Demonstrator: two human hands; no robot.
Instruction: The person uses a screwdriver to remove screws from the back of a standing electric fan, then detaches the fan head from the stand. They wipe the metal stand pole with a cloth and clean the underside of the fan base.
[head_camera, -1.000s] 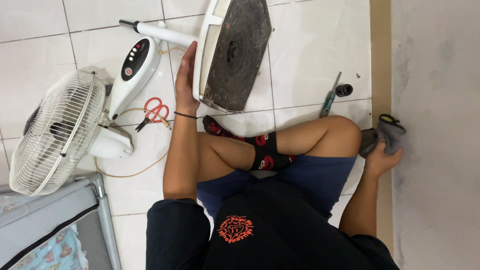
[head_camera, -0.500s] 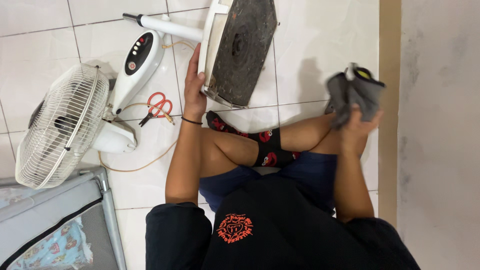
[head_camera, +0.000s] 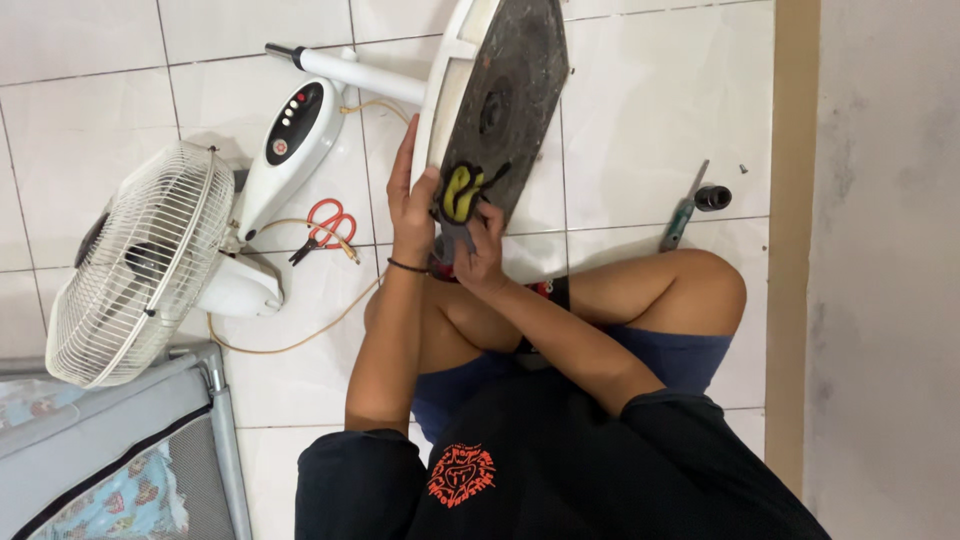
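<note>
The fan base stood tipped on edge on the white tiled floor, its dirty dark underside turned toward the person, just above both hands. Against the lower edge of that underside lay a grey cloth with a yellow patch, and this was the change: a second before, the cloth had been far off to the right beside the wall, gripped in the right hand; half a second before, it was lifted in the air over the right knee; now it had been brought across the body and pressed onto the base. That put the cloth in contact with the grime, so a wiping of the underside appeared to be starting rather than finished, since the surface looked just as dusty as before.

The right hand sat directly below the cloth, fingers closed on its lower end and pinching it against the base. The left hand lay just beside it on the left, fingers extended along the white rim and thumb hooked over the edge, steadying the base as it had done throughout.

Farther to the left of the left hand were the red-handled pliers and the white control column, then the fan head with its wire grille. Well to the right of the right hand, past the raised knee, a screwdriver and a small black cap rested on the tiles.
</note>
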